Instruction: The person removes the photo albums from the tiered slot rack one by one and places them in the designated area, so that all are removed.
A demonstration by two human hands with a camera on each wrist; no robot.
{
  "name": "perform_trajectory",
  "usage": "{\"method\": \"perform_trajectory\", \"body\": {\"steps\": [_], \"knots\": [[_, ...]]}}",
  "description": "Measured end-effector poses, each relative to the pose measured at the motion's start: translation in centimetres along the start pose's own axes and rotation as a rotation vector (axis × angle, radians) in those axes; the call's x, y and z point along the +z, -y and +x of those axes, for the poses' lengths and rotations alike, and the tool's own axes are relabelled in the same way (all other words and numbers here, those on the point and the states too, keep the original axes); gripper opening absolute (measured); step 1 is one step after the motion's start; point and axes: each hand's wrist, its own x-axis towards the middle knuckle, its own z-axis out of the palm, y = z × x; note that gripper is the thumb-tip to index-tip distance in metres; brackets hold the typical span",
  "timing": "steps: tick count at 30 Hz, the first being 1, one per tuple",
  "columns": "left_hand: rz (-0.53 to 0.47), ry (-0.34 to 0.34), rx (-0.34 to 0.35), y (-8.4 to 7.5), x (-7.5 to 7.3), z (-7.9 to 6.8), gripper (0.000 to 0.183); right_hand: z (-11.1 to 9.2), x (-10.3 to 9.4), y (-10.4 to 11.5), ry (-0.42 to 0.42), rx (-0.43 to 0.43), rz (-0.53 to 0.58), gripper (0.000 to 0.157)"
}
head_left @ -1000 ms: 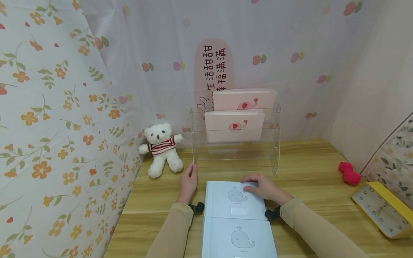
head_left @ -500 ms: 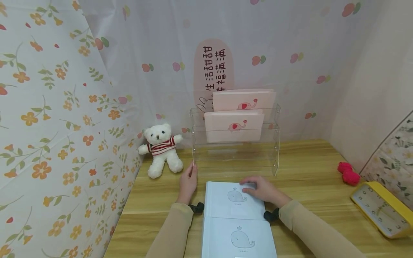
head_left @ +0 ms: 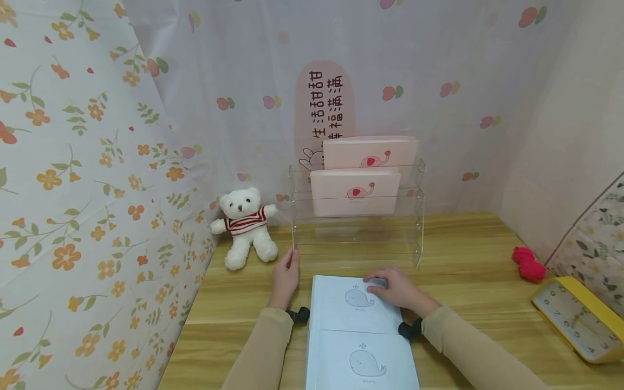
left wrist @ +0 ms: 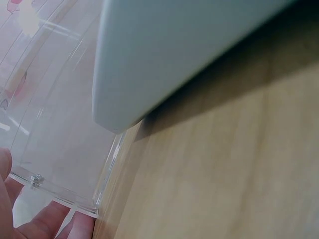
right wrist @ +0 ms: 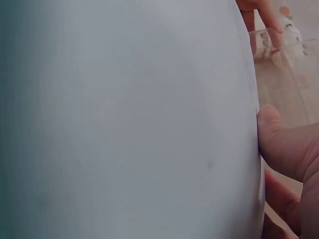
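Steady hold, rack and notebook

Almost no displacement is seen since a second ago; only a pale rectangle on the upper whale notebook [head_left: 348,319] has faded, so a stable grip is inferred. The notebook is pinched by the right hand [head_left: 397,288], just in front of the clear rack [head_left: 361,233], whose left side is grasped by the left hand [head_left: 285,280]. Fingers [left wrist: 50,216] behind the rack's edge are revealed by the left wrist view; the thumb [right wrist: 286,144] at the notebook's edge, by the right.
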Motion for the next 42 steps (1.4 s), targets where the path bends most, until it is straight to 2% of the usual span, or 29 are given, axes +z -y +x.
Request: {"method": "perform_trajectory", "body": {"steps": [4, 8, 12, 16, 20, 22, 25, 29, 32, 36, 42], "knots": [[0.028, -0.023, 0.057, -0.2, 0.1, -0.4, 0.06, 0.0, -0.1, 0.6, 0.003, 0.002, -0.052, 0.019], [0.011, -0.034, 0.044, -0.2, 0.1, -0.6, 0.061, -0.2, -0.4, 1.5, 0.005, -0.005, -0.101, 0.018], [0.023, -0.021, 0.024, -0.1, 0.1, -0.6, 0.058, -0.1, -1.0, 2.5, -0.023, -0.037, -0.094, 0.019], [0.055, -0.014, 0.039, -0.6, 0.1, -1.0, 0.055, 0.6, -2.7, 3.8, -0.128, -0.121, -0.023, 0.019], [0.034, -0.024, 0.047, -0.8, 0.1, -1.1, 0.056, 1.9, -5.5, 5.6, -0.319, -0.197, 0.042, 0.02], [0.021, -0.026, 0.033, -0.4, 0.3, -0.8, 0.059, 2.7, -7.0, 6.2, -0.424, -0.221, 0.058, 0.022], [0.028, -0.029, 0.056, 0.0, 0.4, -0.5, 0.062, 3.7, -9.4, 7.1, -0.541, -0.201, 0.091, 0.028], [0.014, -0.032, 0.032, 0.0, 0.4, -0.4, 0.061, 4.9, -11.9, 8.0, -0.618, -0.132, 0.164, 0.039], [0.009, -0.033, 0.011, -0.1, 0.2, -0.3, 0.059, 5.9, -13.1, 8.3, -0.644, -0.066, 0.198, 0.051], [0.018, -0.033, 0.027, -0.3, 0.1, -0.3, 0.058, 7.0, -14.3, 8.7, -0.677, -0.02, 0.231, 0.064], [0.006, -0.038, 0.026, -0.3, 0.2, -0.2, 0.053, 8.2, -15.5, 9.1, -0.695, 0.017, 0.287, 0.07]]}}
